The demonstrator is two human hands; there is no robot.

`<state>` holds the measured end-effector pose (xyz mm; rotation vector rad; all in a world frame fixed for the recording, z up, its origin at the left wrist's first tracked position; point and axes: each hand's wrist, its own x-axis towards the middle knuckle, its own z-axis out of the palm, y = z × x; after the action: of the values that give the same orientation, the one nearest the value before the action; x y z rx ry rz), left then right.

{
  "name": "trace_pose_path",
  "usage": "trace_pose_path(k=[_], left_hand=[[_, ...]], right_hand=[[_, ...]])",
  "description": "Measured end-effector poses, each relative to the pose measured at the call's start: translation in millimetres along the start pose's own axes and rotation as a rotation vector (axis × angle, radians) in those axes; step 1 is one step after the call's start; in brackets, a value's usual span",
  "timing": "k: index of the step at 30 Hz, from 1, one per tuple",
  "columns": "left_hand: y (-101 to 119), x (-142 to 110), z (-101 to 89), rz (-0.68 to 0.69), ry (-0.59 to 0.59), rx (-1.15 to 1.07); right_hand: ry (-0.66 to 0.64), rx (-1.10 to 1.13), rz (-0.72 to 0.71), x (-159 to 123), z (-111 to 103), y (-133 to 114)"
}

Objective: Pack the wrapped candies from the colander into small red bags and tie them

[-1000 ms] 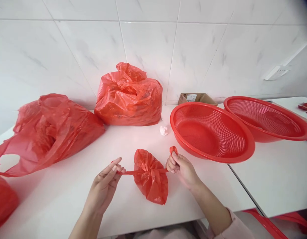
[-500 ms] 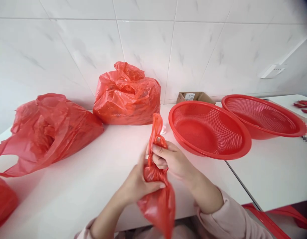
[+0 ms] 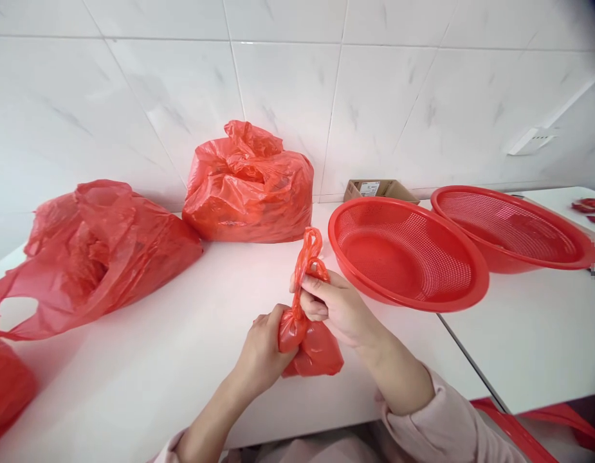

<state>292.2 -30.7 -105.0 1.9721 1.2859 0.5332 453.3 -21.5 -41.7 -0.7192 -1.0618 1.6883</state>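
Note:
A small red plastic bag (image 3: 321,350) hangs between my hands above the front of the white table. Its upper part is twisted into a narrow neck with looped handles on top. My left hand (image 3: 267,341) is closed around the bag's left side, just below the twisted neck. With thumb and fingers pinched, my right hand (image 3: 333,302) grips the neck and handles from the right. What the bag contains cannot be made out through the plastic.
Two red perforated baskets (image 3: 403,299) (image 3: 514,241) stand at right, a cardboard box (image 3: 396,190) behind them. A full red bag (image 3: 251,199) leans near the tiled wall; another (image 3: 133,257) lies at left. A seam (image 3: 471,360) crosses the white table (image 3: 191,347).
The small bag's lower end has swung up and is bunched below my right hand. My left hand has shifted from spread fingers to a closed hold on its side.

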Motion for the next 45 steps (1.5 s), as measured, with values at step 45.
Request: trace_pose_path(k=[45], left_hand=[[29.3,16.6,-37.0,0.036,-0.129,-0.494]], right_hand=[[-0.16,-1.4,-0.292,16.4,14.9,-25.0]])
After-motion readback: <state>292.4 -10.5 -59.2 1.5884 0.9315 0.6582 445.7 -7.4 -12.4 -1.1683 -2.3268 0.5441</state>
